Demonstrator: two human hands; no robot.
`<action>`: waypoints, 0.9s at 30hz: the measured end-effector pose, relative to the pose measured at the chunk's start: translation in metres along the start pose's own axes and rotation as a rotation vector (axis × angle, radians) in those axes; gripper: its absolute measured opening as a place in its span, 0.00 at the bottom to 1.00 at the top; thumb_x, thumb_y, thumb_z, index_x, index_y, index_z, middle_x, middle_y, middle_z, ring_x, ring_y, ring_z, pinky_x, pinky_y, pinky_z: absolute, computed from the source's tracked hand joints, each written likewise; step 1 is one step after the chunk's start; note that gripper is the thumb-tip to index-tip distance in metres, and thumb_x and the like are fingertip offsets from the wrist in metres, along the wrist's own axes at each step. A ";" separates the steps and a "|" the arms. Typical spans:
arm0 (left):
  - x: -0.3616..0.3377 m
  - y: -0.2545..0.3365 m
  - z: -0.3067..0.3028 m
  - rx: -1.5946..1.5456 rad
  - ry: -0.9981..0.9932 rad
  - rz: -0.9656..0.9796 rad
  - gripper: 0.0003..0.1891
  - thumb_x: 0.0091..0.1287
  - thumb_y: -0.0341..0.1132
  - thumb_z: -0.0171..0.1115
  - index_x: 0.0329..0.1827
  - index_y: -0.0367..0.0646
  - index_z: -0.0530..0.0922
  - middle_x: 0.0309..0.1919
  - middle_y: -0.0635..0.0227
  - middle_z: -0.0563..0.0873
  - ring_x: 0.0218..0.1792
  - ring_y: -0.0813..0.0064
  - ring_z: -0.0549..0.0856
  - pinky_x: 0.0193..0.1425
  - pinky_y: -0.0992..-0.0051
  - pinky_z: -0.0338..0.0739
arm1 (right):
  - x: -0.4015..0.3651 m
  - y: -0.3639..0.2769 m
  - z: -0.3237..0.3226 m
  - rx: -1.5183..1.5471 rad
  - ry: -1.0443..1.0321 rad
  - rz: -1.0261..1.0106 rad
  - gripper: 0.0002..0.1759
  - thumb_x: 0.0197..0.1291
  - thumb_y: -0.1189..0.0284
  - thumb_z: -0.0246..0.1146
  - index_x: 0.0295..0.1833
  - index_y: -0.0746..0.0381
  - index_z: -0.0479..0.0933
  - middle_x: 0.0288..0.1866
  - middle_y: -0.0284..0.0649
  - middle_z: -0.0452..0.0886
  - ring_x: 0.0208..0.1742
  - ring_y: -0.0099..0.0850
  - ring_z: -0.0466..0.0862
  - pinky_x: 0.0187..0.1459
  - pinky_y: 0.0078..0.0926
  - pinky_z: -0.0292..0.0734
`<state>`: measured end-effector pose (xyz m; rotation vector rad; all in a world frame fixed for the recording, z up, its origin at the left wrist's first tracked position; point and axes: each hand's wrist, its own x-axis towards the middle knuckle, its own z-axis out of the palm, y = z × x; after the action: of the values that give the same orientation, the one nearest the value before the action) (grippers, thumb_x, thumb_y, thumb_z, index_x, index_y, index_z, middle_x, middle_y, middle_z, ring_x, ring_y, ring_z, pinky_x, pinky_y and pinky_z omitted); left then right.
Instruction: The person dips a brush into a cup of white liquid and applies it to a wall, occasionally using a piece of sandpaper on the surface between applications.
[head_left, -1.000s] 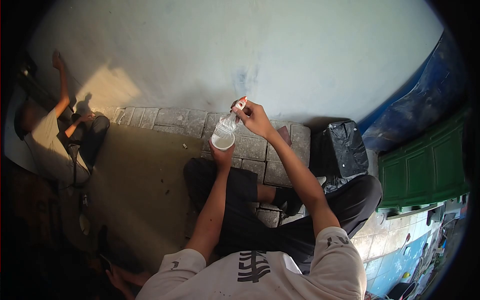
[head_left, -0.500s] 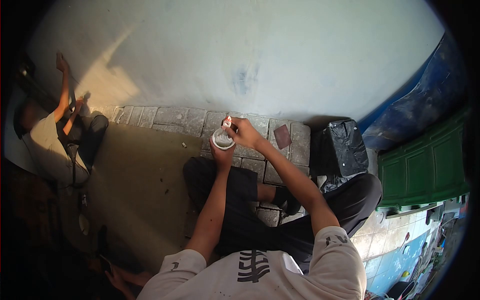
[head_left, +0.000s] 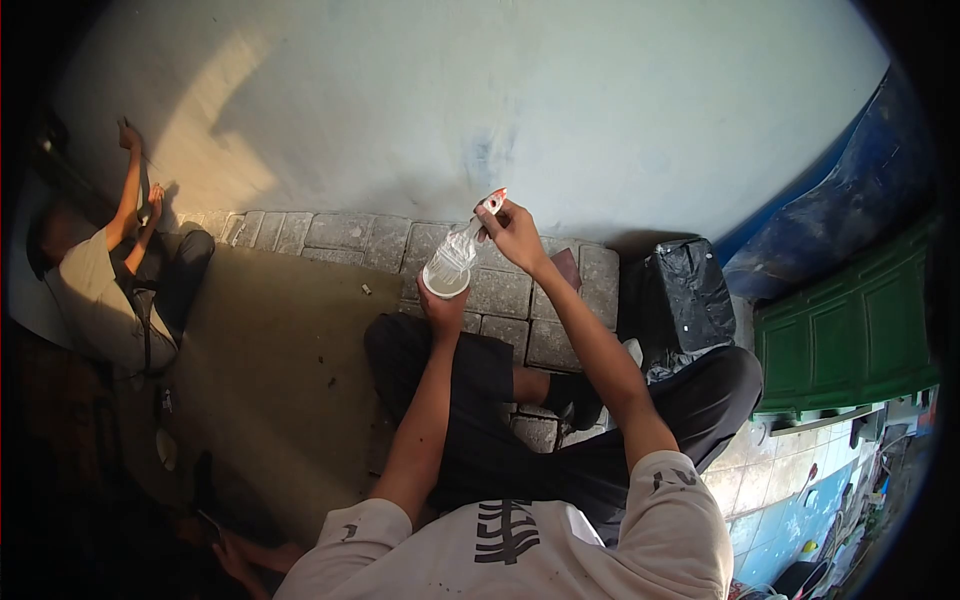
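Observation:
My left hand (head_left: pixel 443 314) is closed around a small white cup (head_left: pixel 436 288) holding whitish paint, its mouth facing up. In my right hand (head_left: pixel 517 240) is a paintbrush (head_left: pixel 493 203), pinched by its handle, which has a red end and a hole. The brush's wide head (head_left: pixel 458 250) is coated in white and slants down to the cup's mouth; its lowest edge is at or just inside the rim. Both hands are in front of the pale wall (head_left: pixel 600 120), above grey paving blocks (head_left: pixel 500 293).
A reddish-brown flat piece (head_left: pixel 567 266) lies on the paving beyond my right wrist. To the right are a black plastic-wrapped box (head_left: pixel 695 290) and a green panel (head_left: pixel 850 320). A brown mat (head_left: pixel 280 330) covers the left floor. Another person (head_left: pixel 110 280) sits by the wall.
My right hand has lifted the paintbrush up and slightly right, bringing its white-coated head largely out of the cup. The left hand and cup stay nearly in place. The other person's hands shifted slightly.

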<state>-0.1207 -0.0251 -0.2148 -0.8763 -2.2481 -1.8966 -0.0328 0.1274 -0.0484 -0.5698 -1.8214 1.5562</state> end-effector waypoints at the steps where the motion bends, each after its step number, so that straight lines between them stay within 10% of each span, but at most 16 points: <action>1: 0.001 0.001 0.000 -0.004 -0.004 0.003 0.46 0.50 0.37 0.88 0.72 0.37 0.70 0.62 0.49 0.82 0.64 0.45 0.82 0.67 0.52 0.77 | -0.002 0.003 0.004 0.000 0.001 0.000 0.13 0.77 0.67 0.66 0.49 0.68 0.82 0.31 0.40 0.88 0.31 0.23 0.87 0.37 0.28 0.79; 10: 0.005 0.009 -0.003 -0.049 0.015 0.042 0.42 0.51 0.37 0.88 0.68 0.40 0.73 0.58 0.52 0.85 0.60 0.48 0.85 0.63 0.54 0.79 | -0.025 0.009 0.039 -0.404 -0.238 -0.312 0.11 0.72 0.69 0.68 0.45 0.68 0.81 0.29 0.53 0.83 0.28 0.38 0.84 0.35 0.38 0.78; 20: 0.005 -0.003 0.003 0.014 0.114 -0.085 0.41 0.51 0.37 0.88 0.67 0.40 0.73 0.55 0.52 0.86 0.57 0.48 0.87 0.61 0.53 0.81 | 0.013 -0.028 0.000 -0.105 -0.032 -0.131 0.10 0.77 0.71 0.65 0.51 0.69 0.82 0.34 0.43 0.89 0.32 0.26 0.88 0.35 0.29 0.81; 27: 0.005 0.006 -0.004 -0.042 0.080 -0.098 0.45 0.52 0.37 0.88 0.71 0.39 0.70 0.60 0.50 0.84 0.62 0.48 0.85 0.66 0.53 0.78 | 0.052 0.007 0.059 -0.464 -0.411 -0.451 0.13 0.77 0.71 0.63 0.60 0.65 0.80 0.52 0.52 0.87 0.47 0.53 0.88 0.50 0.42 0.84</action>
<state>-0.1230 -0.0267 -0.2068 -0.6945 -2.2519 -1.9881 -0.1114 0.1247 -0.0492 -0.0131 -2.4401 0.9948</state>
